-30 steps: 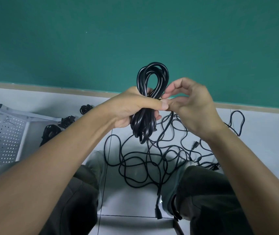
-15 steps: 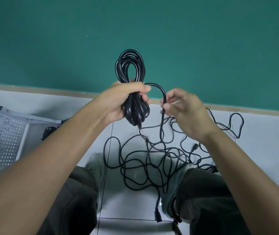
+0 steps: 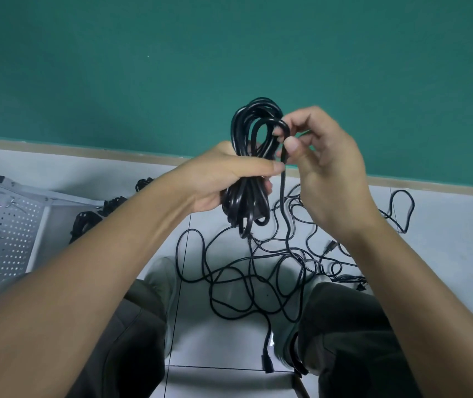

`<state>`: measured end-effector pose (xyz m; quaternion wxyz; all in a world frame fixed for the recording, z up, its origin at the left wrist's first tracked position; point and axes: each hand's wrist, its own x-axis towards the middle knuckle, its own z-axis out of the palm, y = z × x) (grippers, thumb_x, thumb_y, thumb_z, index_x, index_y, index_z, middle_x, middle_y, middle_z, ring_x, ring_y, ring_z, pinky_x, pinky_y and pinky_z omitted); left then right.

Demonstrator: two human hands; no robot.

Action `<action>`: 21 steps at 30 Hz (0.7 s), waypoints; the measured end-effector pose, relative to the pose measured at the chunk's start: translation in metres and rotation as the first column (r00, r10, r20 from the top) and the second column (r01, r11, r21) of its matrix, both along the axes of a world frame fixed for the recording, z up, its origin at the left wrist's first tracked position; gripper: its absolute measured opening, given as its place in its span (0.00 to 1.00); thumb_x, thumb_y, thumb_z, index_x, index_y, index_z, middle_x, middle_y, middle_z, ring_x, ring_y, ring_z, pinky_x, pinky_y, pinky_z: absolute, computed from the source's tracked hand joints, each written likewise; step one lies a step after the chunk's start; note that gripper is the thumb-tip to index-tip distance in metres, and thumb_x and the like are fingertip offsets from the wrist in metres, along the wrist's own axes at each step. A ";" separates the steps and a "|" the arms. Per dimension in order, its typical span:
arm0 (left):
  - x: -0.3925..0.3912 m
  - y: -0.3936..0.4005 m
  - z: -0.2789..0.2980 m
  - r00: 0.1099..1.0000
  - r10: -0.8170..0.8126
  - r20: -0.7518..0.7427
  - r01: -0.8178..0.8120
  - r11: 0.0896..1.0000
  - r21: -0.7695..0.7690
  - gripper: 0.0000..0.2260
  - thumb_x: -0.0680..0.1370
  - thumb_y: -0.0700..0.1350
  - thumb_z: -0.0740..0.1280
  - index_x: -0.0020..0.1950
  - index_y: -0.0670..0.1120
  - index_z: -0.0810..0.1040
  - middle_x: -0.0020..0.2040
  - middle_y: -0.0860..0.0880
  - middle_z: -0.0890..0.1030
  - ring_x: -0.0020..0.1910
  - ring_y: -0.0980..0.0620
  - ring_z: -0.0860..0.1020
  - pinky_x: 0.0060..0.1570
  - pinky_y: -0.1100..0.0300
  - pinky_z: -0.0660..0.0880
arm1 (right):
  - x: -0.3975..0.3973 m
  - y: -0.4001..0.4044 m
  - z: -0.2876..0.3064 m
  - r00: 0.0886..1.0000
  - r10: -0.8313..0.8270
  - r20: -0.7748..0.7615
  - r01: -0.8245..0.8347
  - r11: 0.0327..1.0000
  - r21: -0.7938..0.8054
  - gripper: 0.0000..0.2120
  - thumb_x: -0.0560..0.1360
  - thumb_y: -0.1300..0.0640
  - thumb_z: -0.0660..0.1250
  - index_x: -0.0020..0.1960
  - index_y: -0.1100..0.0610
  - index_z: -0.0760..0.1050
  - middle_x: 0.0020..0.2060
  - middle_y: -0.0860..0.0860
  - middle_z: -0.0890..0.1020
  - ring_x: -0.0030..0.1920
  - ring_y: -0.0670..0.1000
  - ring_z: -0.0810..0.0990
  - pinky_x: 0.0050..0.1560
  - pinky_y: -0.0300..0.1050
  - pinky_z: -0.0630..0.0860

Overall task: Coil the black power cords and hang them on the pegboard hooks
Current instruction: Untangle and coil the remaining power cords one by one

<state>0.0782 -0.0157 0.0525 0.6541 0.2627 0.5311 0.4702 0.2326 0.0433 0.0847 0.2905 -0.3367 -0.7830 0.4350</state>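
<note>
Raised beside the coil (image 3: 246, 196) — right hand (image 3: 327, 173) pinches the strand, left hand (image 3: 223, 179) grips the bundle.

Teal wall (image 3: 143, 67), tan baseboard strip (image 3: 57, 146), pale floor tiles (image 3: 445, 254) (dark grout lines), dark trousers (image 3: 344, 326)

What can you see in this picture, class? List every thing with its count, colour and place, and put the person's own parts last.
coiled cord bundle: one, black, gripped in the left hand
loose cord: one strand, black, running from the right hand down to the tangle
cord tangle: count unclear, black, on the floor
coiled cords: about three, black, beside the pegboard
pegboard: one, white, far left
wall: green
floor: white tiles
left hand: grips the bundle
right hand: pinches the strand
</note>
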 end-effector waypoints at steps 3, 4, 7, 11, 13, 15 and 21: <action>0.006 -0.001 0.001 1.000 0.006 -0.019 -0.006 1.000 0.023 0.04 0.78 0.38 0.73 0.49 0.46 0.81 0.40 0.49 0.82 0.38 0.50 0.81 0.35 0.57 0.80 | -0.002 0.000 -0.002 0.997 -0.078 -0.018 0.079 0.997 0.015 0.14 0.81 0.65 0.62 0.51 0.45 0.76 0.52 0.51 0.81 0.51 0.52 0.80 0.56 0.59 0.79; 0.007 -0.001 0.001 1.000 0.015 -0.021 -0.015 1.000 0.027 0.04 0.79 0.38 0.73 0.49 0.47 0.81 0.40 0.51 0.82 0.38 0.51 0.81 0.35 0.58 0.80 | -0.003 -0.001 -0.002 0.994 -0.105 -0.027 0.105 0.994 0.007 0.15 0.80 0.64 0.62 0.50 0.43 0.76 0.50 0.49 0.81 0.51 0.51 0.80 0.56 0.59 0.79; 0.008 0.000 0.000 1.000 -0.012 -0.022 0.013 0.999 0.042 0.04 0.78 0.41 0.75 0.50 0.47 0.81 0.44 0.49 0.83 0.41 0.51 0.81 0.46 0.50 0.84 | -0.004 -0.002 0.000 0.986 -0.163 -0.031 0.163 0.987 0.005 0.14 0.81 0.64 0.64 0.50 0.44 0.77 0.48 0.44 0.82 0.48 0.39 0.78 0.54 0.48 0.80; 0.013 -0.002 0.003 0.999 -0.042 -0.027 0.044 0.997 0.068 0.05 0.80 0.40 0.71 0.45 0.47 0.81 0.38 0.54 0.83 0.36 0.57 0.82 0.40 0.53 0.84 | -0.007 -0.001 0.000 0.975 -0.219 -0.028 0.219 0.975 0.033 0.11 0.80 0.64 0.66 0.50 0.47 0.78 0.49 0.45 0.83 0.47 0.37 0.78 0.50 0.34 0.77; 0.015 -0.002 0.004 0.998 -0.029 -0.047 0.032 0.997 0.064 0.04 0.81 0.39 0.70 0.46 0.45 0.80 0.34 0.55 0.82 0.33 0.59 0.81 0.30 0.61 0.77 | -0.008 -0.002 -0.001 0.971 -0.238 -0.012 0.239 0.968 0.073 0.11 0.80 0.64 0.67 0.50 0.47 0.78 0.49 0.46 0.83 0.46 0.36 0.78 0.47 0.28 0.73; 0.016 -0.002 0.000 0.997 -0.013 -0.078 0.018 0.998 0.060 0.04 0.79 0.41 0.73 0.46 0.43 0.81 0.37 0.51 0.82 0.36 0.55 0.81 0.34 0.58 0.78 | -0.009 -0.004 -0.001 0.963 -0.268 -0.004 0.267 0.959 0.098 0.09 0.78 0.61 0.70 0.52 0.47 0.78 0.48 0.46 0.82 0.45 0.38 0.79 0.43 0.26 0.72; 0.020 -0.003 0.002 0.993 0.105 -0.048 -0.101 0.993 0.068 0.08 0.79 0.42 0.73 0.40 0.47 0.82 0.35 0.46 0.76 0.33 0.49 0.77 0.32 0.60 0.76 | -0.005 0.008 -0.010 0.966 -0.238 0.099 0.255 0.941 -0.224 0.18 0.79 0.37 0.65 0.59 0.50 0.76 0.50 0.46 0.83 0.50 0.46 0.83 0.58 0.47 0.80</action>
